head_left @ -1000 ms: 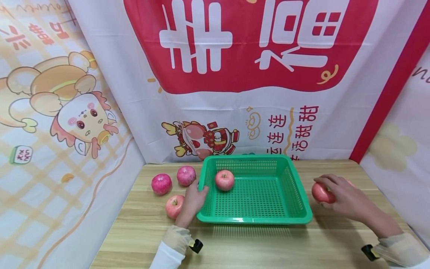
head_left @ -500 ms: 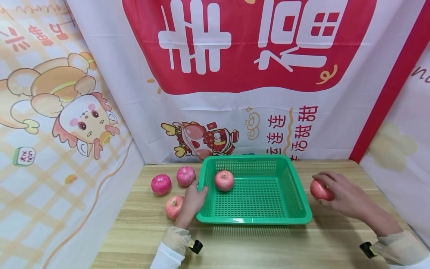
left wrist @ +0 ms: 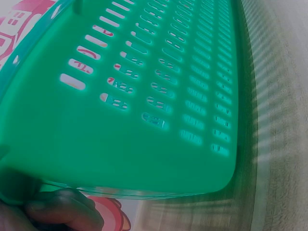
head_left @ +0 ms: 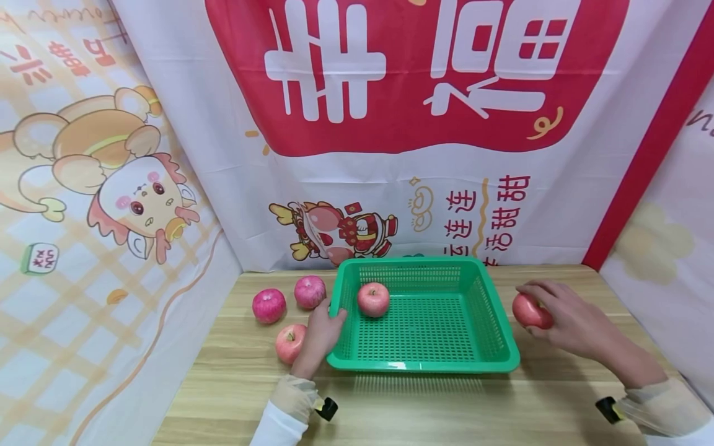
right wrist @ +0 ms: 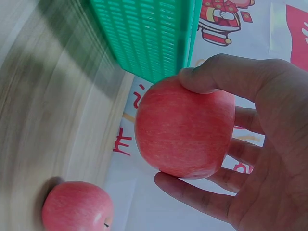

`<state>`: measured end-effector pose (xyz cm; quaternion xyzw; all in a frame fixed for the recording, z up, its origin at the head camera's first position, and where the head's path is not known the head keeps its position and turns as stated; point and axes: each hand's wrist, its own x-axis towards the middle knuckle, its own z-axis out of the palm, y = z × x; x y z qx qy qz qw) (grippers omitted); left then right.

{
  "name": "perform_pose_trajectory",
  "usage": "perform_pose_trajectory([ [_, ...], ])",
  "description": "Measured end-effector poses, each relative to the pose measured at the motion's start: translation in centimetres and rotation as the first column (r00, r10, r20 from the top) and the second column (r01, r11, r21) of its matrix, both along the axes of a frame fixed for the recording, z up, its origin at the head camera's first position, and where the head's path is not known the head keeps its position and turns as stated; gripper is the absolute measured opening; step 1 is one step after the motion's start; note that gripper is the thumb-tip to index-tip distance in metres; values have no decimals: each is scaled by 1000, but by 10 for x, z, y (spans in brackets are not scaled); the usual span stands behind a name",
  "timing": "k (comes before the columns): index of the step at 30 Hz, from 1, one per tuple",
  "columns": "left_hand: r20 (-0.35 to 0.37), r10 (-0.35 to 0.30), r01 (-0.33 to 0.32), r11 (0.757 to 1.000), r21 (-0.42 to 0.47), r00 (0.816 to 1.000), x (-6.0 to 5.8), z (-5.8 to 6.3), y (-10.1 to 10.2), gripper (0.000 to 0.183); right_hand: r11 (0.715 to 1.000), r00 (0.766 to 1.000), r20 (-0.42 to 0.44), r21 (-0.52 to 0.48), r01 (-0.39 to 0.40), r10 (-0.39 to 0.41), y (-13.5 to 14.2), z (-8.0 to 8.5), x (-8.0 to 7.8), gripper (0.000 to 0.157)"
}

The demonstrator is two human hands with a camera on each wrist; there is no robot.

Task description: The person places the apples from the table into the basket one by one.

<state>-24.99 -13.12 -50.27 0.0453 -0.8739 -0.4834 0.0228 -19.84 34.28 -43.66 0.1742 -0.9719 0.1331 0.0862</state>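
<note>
A green perforated plastic basket (head_left: 424,367) stands on the table, and my left hand (head_left: 320,334) grips its left rim. The fingers of that hand (left wrist: 67,209) show at the rim in the left wrist view. Inside the basket, toward the left, sits one red apple (head_left: 373,300). To the right of the basket my right hand (head_left: 574,322) holds another red apple (head_left: 530,311). The right wrist view shows this apple (right wrist: 185,130) between thumb and fingers, lifted off the table. A further apple (right wrist: 77,207) lies on the table there; in the head view my right hand hides it.
Left of the basket lie a pale red apple (head_left: 290,344), partly behind my left hand, and two round magenta things (head_left: 269,306), their kind unclear. The wooden table (head_left: 413,409) meets a printed cloth backdrop (head_left: 401,170) behind, with cloth at both sides.
My right hand has shifted slightly left toward the basket with the apple in it. My left hand and the basket have stayed in place.
</note>
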Motion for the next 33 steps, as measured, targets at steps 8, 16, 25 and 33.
perform_pose_trajectory([
  [8,-6,3,-3,1000,12,1000,0,0,1,41,1000,1000,-11,-7,-8,8,-4,5,-4,86],
  [16,5,1,-1,1000,-1,1000,0,0,0,42,1000,1000,-17,-1,-21,21,-10,11,-5,89],
  [25,12,2,-2,1000,-13,1000,0,0,0,43,998,996,-65,1,-59,59,-15,14,-7,84],
  [33,-2,4,-4,1000,-10,1000,-1,1,0,44,997,994,-70,-2,-80,79,-23,19,-11,87],
])
